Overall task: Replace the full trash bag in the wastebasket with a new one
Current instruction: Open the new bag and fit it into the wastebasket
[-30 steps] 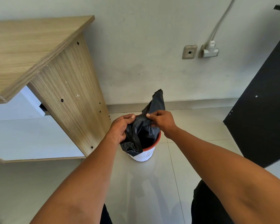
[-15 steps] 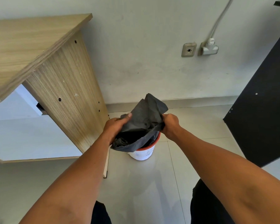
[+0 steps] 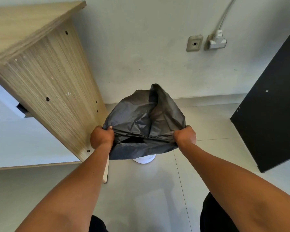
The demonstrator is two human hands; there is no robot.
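Head camera looks down on my two bare forearms reaching forward over a pale tiled floor (image 3: 141,198). My left hand (image 3: 101,137) is fisted tight on one side of a black trash bag (image 3: 141,118), and my right hand (image 3: 186,135) is fisted tight on the opposite side. Between the two fists the plastic is pulled taut into a straight band, with a narrow dark slit of opening showing just below it. Beyond my grip the rest of the bag billows up in a loose, crumpled peak toward the wall (image 3: 141,47). Directly under the bag, and almost wholly covered by it, sits the wastebasket (image 3: 144,159); only a curved strip of its white side shows below the hanging plastic. Just outside my left fist stands the side panel of a light wood desk (image 3: 49,77). Well out past my right fist leans a black panel (image 3: 266,114). On the wall far beyond my grip are a socket plate (image 3: 194,43) and a white plug (image 3: 217,41).
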